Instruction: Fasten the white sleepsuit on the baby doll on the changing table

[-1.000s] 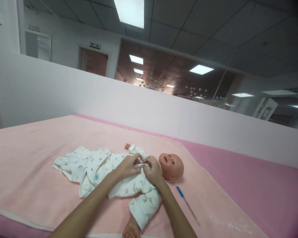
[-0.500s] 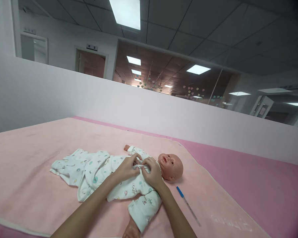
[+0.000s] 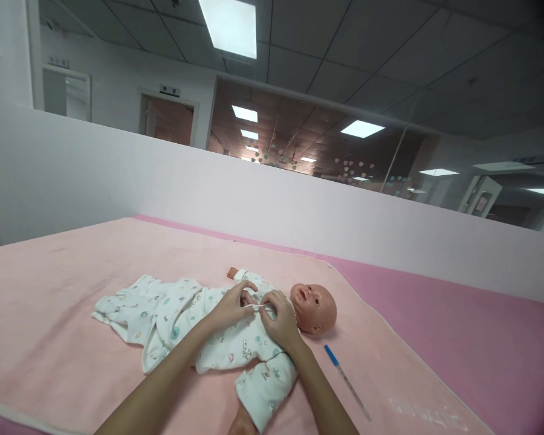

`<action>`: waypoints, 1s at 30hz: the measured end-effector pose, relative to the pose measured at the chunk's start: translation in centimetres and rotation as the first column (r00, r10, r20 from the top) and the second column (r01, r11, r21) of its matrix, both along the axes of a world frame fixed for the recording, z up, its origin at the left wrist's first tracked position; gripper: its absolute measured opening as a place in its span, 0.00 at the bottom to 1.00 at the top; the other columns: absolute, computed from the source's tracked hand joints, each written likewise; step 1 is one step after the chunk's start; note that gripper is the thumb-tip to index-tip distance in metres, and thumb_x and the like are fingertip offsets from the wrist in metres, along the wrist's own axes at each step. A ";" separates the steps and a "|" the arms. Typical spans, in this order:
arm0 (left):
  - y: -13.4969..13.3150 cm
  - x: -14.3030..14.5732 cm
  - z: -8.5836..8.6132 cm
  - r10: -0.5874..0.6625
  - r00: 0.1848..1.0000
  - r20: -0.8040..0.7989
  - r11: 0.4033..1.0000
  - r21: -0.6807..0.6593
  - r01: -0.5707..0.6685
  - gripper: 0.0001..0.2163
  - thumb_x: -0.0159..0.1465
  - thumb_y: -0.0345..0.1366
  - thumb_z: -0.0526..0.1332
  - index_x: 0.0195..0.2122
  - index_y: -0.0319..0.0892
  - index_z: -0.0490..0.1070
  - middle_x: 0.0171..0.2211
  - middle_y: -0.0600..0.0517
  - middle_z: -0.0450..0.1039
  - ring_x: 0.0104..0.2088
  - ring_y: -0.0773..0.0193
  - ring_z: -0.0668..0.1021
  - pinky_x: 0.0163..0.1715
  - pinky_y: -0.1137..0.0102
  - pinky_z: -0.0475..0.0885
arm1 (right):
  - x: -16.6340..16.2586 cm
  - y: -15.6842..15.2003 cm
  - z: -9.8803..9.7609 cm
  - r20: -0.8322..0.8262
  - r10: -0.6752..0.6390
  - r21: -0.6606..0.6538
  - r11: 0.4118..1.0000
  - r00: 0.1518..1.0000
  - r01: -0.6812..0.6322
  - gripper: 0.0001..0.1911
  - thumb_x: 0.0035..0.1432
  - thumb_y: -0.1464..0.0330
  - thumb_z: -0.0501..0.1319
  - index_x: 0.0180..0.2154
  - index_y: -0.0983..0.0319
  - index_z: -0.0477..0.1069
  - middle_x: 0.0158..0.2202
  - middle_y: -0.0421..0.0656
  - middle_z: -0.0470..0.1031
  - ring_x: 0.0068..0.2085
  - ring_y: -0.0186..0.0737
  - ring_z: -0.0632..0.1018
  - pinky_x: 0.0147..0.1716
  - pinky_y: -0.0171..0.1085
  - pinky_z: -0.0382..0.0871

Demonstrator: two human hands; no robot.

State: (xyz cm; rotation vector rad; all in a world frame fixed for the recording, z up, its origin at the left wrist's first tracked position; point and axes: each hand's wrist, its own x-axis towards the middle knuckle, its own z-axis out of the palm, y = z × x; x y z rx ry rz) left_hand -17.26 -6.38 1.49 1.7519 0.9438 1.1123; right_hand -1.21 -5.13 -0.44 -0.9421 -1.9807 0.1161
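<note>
A baby doll (image 3: 314,306) lies on its back on a pale pink blanket (image 3: 63,302), head to the right. It wears a white printed romper (image 3: 172,314). My left hand (image 3: 232,307) and my right hand (image 3: 278,319) meet over the doll's chest, just below the chin. Both pinch the romper's front edge between fingers and thumbs. The doll's far hand (image 3: 233,272) pokes out of a sleeve behind my hands. Its near hand shows at the bottom edge.
A blue-capped pen or thermometer (image 3: 347,380) lies on the blanket right of my right forearm. A darker pink surface (image 3: 457,338) extends to the right. A white partition wall (image 3: 254,199) runs behind the table.
My hands stay pinched on the romper at the doll's chest, with small finger shifts. The view has drifted slightly.
</note>
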 end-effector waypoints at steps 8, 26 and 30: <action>0.3 0.0 -0.2 -0.004 0.999 0.045 1.000 -0.026 0.006 0.12 0.50 0.30 0.57 0.36 0.40 0.62 0.25 0.55 0.67 0.26 0.69 0.67 0.27 0.75 0.60 | 0.1 -0.1 -0.2 -0.027 -0.014 -0.012 1.000 1.000 0.014 0.04 0.49 0.75 0.54 0.26 0.61 0.61 0.27 0.39 0.66 0.32 0.37 0.66 0.32 0.35 0.57; 0.3 0.0 0.1 0.047 0.999 -0.014 0.998 0.041 -0.046 0.08 0.53 0.35 0.57 0.32 0.38 0.67 0.25 0.54 0.65 0.24 0.71 0.64 0.25 0.76 0.58 | 0.0 -0.5 0.2 0.026 0.059 0.002 0.998 0.998 -0.059 0.05 0.46 0.75 0.56 0.27 0.60 0.62 0.32 0.39 0.67 0.36 0.37 0.67 0.37 0.36 0.59; 0.2 0.1 0.3 0.075 0.992 -0.099 0.996 0.056 -0.070 0.09 0.53 0.37 0.57 0.29 0.38 0.72 0.23 0.54 0.64 0.24 0.70 0.63 0.24 0.76 0.57 | -0.1 -0.3 -0.1 -0.002 0.031 0.004 1.000 1.000 -0.031 0.04 0.48 0.74 0.57 0.28 0.60 0.63 0.30 0.40 0.67 0.35 0.38 0.67 0.36 0.37 0.59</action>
